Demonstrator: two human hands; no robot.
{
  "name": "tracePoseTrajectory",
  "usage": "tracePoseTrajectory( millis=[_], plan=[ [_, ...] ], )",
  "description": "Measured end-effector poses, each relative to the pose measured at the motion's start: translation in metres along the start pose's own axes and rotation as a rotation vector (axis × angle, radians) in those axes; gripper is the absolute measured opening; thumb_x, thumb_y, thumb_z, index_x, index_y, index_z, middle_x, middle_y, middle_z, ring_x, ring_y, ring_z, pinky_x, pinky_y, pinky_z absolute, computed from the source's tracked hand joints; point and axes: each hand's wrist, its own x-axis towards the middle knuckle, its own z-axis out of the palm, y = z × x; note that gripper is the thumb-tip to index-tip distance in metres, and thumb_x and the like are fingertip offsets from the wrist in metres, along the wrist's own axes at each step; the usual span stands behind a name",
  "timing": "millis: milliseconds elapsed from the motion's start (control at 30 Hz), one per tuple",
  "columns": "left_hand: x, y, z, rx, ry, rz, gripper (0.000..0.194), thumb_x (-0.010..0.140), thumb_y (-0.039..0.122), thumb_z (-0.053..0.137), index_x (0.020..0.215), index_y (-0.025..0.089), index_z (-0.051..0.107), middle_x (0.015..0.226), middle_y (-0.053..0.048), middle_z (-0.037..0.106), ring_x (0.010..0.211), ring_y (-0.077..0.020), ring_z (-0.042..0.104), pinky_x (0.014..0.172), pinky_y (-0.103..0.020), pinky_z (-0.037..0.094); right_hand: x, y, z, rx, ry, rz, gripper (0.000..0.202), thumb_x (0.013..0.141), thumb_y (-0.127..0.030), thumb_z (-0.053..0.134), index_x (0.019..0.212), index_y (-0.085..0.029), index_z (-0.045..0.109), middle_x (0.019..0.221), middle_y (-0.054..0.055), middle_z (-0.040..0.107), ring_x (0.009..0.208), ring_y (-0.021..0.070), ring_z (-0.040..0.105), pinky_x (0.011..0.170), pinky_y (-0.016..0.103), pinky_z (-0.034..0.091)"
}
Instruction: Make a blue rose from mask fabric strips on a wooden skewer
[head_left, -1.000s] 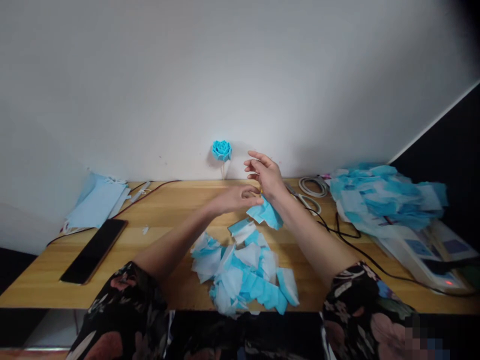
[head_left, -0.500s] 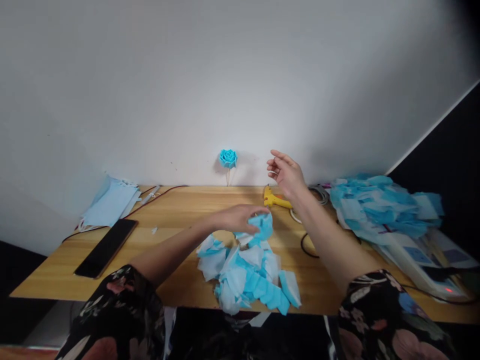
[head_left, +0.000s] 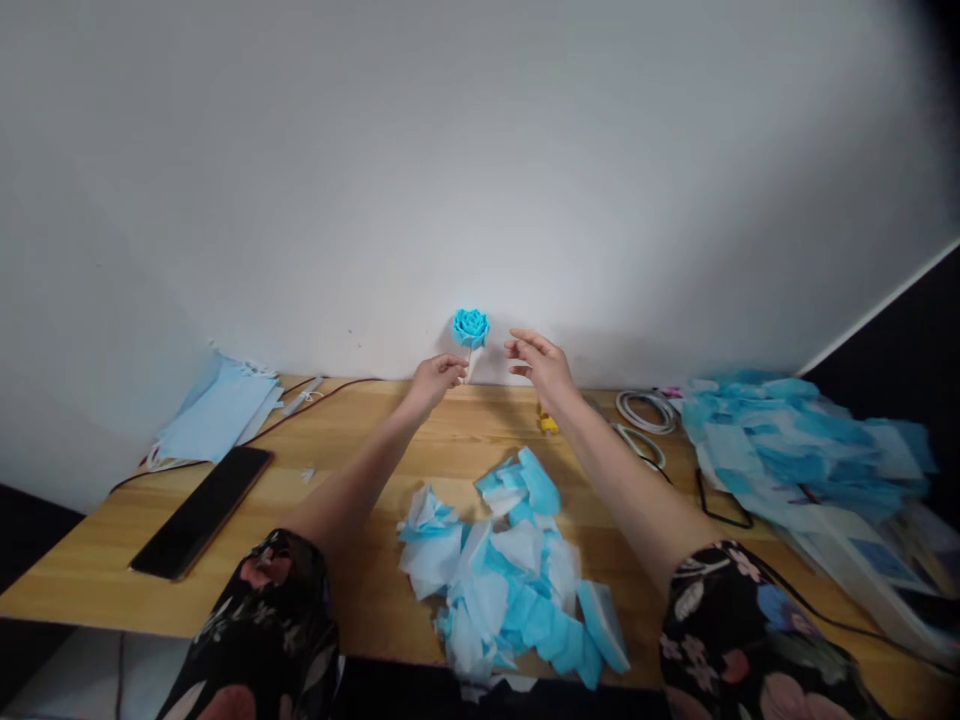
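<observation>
A blue paper-like flower (head_left: pixel 470 328) on a thin stick stem stands upright against the wall at the table's back edge. My left hand (head_left: pixel 439 380) has its fingertips closed on the stem just below the bloom. To the right of the flower, my right hand (head_left: pixel 541 365) is open, its fingers apart and turned toward the bloom without touching it. Nearer to me lies a loose pile of blue and white fabric pieces (head_left: pixel 517 590), between my forearms. Behind my right wrist a yellow glue gun (head_left: pixel 549 424) is mostly hidden.
At the left are a black phone (head_left: pixel 202 512) and light blue face masks (head_left: pixel 219 408). A coiled white cable (head_left: pixel 646 410) lies at the back right. Beyond it sits a heap of blue fabric (head_left: pixel 795 440), beside a white power-strip-like box (head_left: pixel 862 565).
My left hand has left the fabric pile and moved up to the flower's stem, which it now grips. My right hand has come slightly left and lower, toward the bloom.
</observation>
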Motion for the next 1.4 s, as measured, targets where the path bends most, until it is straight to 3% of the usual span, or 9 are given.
tracePoseTrajectory(
  millis=[100,200,333,500,867,1233,1400],
  plan=[
    [0.015,-0.009,0.002,-0.027,0.118,0.048,0.022,0.080,0.023,0.062,0.100,0.016,0.069,0.093,-0.006,0.072,0.075,-0.0148,0.063,0.067,-0.026,0.049,0.013,0.009,0.007,-0.074,-0.045,-0.048,0.041,0.076,-0.037,0.070,0.114,-0.022,0.073,0.121,0.009,0.077,0.111,0.0221,0.068,0.076,0.032,0.059],
    [0.029,-0.012,0.007,-0.087,0.195,0.161,0.038,0.077,0.017,0.058,0.114,0.018,0.065,0.113,-0.009,0.072,0.097,-0.0190,0.067,0.077,-0.028,0.053,0.026,0.018,0.013,-0.137,-0.091,-0.101,0.048,0.077,-0.038,0.069,0.122,-0.023,0.072,0.135,0.010,0.072,0.127,0.0261,0.063,0.091,0.040,0.059],
    [0.042,-0.012,0.015,-0.180,0.204,0.336,0.050,0.069,0.011,0.052,0.118,0.017,0.063,0.119,-0.011,0.073,0.111,-0.0223,0.067,0.099,-0.036,0.052,0.037,0.027,0.017,-0.206,-0.141,-0.195,0.050,0.078,-0.039,0.068,0.126,-0.023,0.071,0.137,0.010,0.071,0.129,0.0263,0.064,0.109,0.046,0.051],
    [0.045,-0.014,0.016,-0.144,0.193,0.403,0.055,0.069,0.014,0.050,0.123,0.017,0.064,0.126,-0.011,0.071,0.118,-0.0245,0.066,0.106,-0.039,0.050,0.037,0.033,0.015,-0.317,-0.182,-0.314,0.051,0.081,-0.039,0.069,0.129,-0.022,0.070,0.134,0.010,0.073,0.125,0.0267,0.066,0.114,0.045,0.047],
    [0.045,-0.013,0.017,-0.157,0.104,0.335,0.045,0.066,0.019,0.053,0.108,0.017,0.067,0.111,-0.010,0.073,0.110,-0.0259,0.066,0.102,-0.039,0.051,0.038,0.039,0.014,-0.444,-0.185,-0.364,0.047,0.080,-0.029,0.067,0.127,-0.025,0.073,0.128,0.007,0.075,0.121,0.0285,0.065,0.113,0.048,0.044],
    [0.045,-0.017,0.012,-0.203,0.107,0.331,0.059,0.064,0.015,0.052,0.121,0.016,0.063,0.113,-0.010,0.073,0.105,-0.0240,0.068,0.099,-0.039,0.052,0.038,0.032,0.018,-0.377,-0.165,-0.337,0.045,0.079,-0.023,0.063,0.123,-0.026,0.073,0.132,0.005,0.074,0.124,0.0250,0.065,0.113,0.044,0.046],
    [0.042,-0.022,0.000,-0.156,0.169,0.229,0.051,0.070,0.016,0.057,0.121,0.017,0.060,0.101,-0.008,0.073,0.098,-0.0208,0.069,0.092,-0.035,0.052,0.031,0.028,0.001,-0.361,-0.088,-0.303,0.046,0.078,-0.030,0.067,0.123,-0.024,0.073,0.126,0.008,0.076,0.117,0.0248,0.068,0.110,0.045,0.048]
  ],
)
